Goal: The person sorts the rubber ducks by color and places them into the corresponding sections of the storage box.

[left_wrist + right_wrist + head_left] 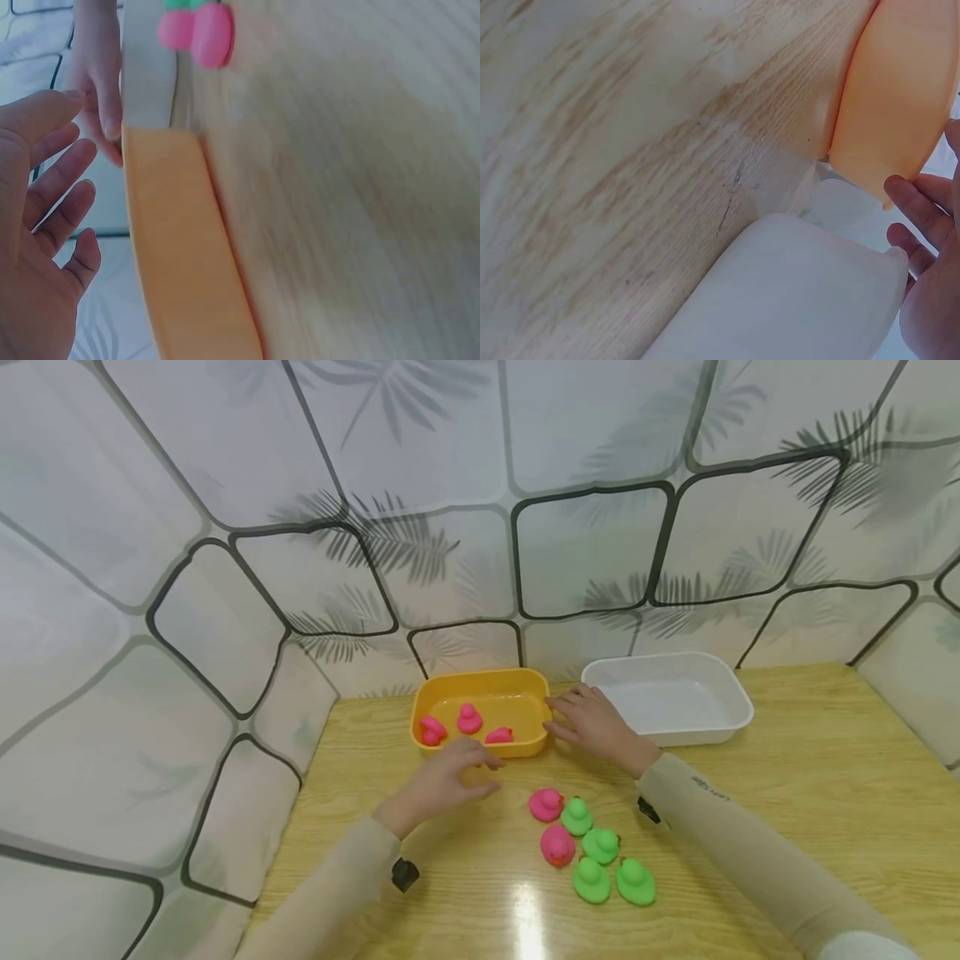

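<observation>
Pink ducks (557, 843), five; green ducks (592, 885), four; left hand (441, 781) and right hand (594, 723) fingers apart

Even, fairly bright light fills the head view, leaving soft, faint shadows on the table (825, 760) and one streak of glare (528, 918) on its near part (the brightest patch there), while the wide lens makes the patterned wall (592, 552) lean outward at left and right. The left wrist view is dimmer and hazy, its wood grain smeared and the toy ducks (212, 36) soft-edged. Paler still, the right wrist view washes the yellow tray (900, 90) to a milky orange.
</observation>
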A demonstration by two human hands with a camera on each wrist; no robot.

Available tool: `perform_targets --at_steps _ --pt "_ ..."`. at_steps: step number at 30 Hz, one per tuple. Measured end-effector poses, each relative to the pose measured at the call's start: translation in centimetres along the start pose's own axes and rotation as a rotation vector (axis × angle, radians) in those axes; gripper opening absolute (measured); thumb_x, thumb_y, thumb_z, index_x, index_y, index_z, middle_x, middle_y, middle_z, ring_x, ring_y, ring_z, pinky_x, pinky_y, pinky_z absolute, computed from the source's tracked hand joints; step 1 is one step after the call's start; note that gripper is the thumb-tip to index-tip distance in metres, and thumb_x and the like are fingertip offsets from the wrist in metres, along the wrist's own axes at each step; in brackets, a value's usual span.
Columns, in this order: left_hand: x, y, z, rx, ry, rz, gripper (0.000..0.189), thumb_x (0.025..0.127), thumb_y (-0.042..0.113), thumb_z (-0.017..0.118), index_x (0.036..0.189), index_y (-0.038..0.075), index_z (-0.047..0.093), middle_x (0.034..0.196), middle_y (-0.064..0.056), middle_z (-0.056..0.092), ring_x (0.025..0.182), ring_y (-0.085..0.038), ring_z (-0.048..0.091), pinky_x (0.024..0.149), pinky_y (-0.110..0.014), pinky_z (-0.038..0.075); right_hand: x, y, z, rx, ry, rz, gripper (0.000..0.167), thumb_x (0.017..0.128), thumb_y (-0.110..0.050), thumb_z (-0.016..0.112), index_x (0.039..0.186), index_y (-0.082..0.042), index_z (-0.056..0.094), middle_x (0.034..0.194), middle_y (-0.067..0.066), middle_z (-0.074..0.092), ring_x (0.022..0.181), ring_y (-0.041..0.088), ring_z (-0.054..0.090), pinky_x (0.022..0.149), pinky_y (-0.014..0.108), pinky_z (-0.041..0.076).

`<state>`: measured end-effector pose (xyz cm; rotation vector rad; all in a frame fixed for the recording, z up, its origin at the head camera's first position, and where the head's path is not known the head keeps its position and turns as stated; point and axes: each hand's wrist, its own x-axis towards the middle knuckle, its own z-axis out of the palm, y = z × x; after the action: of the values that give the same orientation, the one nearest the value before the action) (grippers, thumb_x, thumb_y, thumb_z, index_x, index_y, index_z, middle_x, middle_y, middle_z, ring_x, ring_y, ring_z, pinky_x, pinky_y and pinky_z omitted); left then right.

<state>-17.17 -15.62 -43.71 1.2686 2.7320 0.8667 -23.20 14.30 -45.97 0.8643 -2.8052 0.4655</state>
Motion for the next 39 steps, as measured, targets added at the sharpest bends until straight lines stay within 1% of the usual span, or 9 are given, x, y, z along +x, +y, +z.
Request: perform_targets --at_steps 3,8,13,17,20,25,28,32,39 --pt "0.1 0.5 0.5 -0.016 -0.043 0.001 0.03 0.095 0.023 0.078 0.121 0.009 0.074 0.113 0.0 0.073 0.106 -0.023 0.064 0.095 -0.037 0.052 0.0 0.0 0.0 -0.001 -0.001 0.002 0.05 0.103 -0.036 0.066 0.139 -0.001 0.064 0.132 0.014 0.07 0.12 0.034 0.054 0.101 0.054 0.045" --pt "0.3 1.6 1.4 -0.031 -0.087 0.01 0.03 0.097 0.024 0.076 0.122 0.008 0.074 0.115 0.001 0.074 0.111 -0.02 0.064 0.101 -0.04 0.05 0.1 0.2 0.3 -0.009 -0.005 0.006 0.05 0.103 -0.036 0.066 0.139 -0.002 0.064 0.132 0.014 0.069 0.121 0.034 0.053 0.103 0.055 0.044" --pt "0.4 2.5 2.1 -0.019 -0.096 0.05 0.029 0.096 0.022 0.077 0.121 0.009 0.075 0.117 0.001 0.075 0.112 -0.017 0.064 0.106 -0.041 0.048 0.1 0.2 0.3 -0.009 -0.007 0.002 0.051 0.103 -0.037 0.065 0.139 -0.001 0.064 0.133 0.014 0.069 0.121 0.034 0.053 0.104 0.056 0.044" --pt "0.4 2.9 2.7 -0.017 -0.108 0.066 0.029 0.097 0.024 0.075 0.124 0.011 0.075 0.119 0.003 0.074 0.113 -0.015 0.064 0.108 -0.039 0.048 0.2 0.3 0.2 -0.004 -0.017 0.007 0.051 0.104 -0.038 0.064 0.14 -0.002 0.063 0.134 0.014 0.069 0.122 0.034 0.053 0.105 0.055 0.043" --pt "0.3 3.0 3.4 -0.012 -0.123 0.077 0.029 0.098 0.025 0.075 0.124 0.012 0.075 0.119 0.003 0.073 0.113 -0.015 0.062 0.103 -0.033 0.049 0.2 0.3 0.3 -0.003 -0.017 0.009 0.051 0.104 -0.038 0.064 0.14 -0.002 0.063 0.134 0.014 0.069 0.123 0.035 0.053 0.105 0.055 0.043" --pt "0.2 3.2 4.5 0.016 -0.136 0.123 0.028 0.096 0.023 0.076 0.123 0.013 0.075 0.119 0.001 0.073 0.112 -0.016 0.062 0.102 -0.031 0.049 0.0 0.2 0.2 0.004 -0.017 0.014 0.052 0.104 -0.037 0.064 0.141 -0.001 0.063 0.134 0.015 0.068 0.123 0.035 0.053 0.104 0.055 0.043" --pt "0.2 3.5 5.0 0.016 -0.151 0.128 0.028 0.096 0.022 0.076 0.123 0.014 0.075 0.121 0.001 0.072 0.115 -0.016 0.061 0.105 -0.032 0.048 0.0 0.1 0.2 0.003 -0.015 0.013 0.051 0.104 -0.037 0.065 0.141 -0.001 0.063 0.134 0.015 0.069 0.122 0.035 0.053 0.104 0.055 0.043" --pt "0.2 3.9 5.5 0.019 -0.183 0.13 0.026 0.099 0.023 0.073 0.124 0.015 0.075 0.126 0.003 0.071 0.121 -0.015 0.059 0.113 -0.035 0.043 0.0 0.1 0.3 -0.007 -0.005 0.008 0.051 0.104 -0.037 0.064 0.14 -0.001 0.063 0.133 0.014 0.069 0.121 0.035 0.053 0.103 0.055 0.044" --pt "0.2 4.2 6.3 0.052 -0.228 0.174 0.028 0.102 0.026 0.07 0.129 0.018 0.073 0.128 0.007 0.071 0.113 -0.01 0.058 0.105 -0.024 0.045 0.0 0.2 0.3 -0.007 -0.01 0.013 0.051 0.104 -0.038 0.064 0.141 -0.002 0.063 0.133 0.014 0.069 0.121 0.034 0.053 0.103 0.054 0.044"
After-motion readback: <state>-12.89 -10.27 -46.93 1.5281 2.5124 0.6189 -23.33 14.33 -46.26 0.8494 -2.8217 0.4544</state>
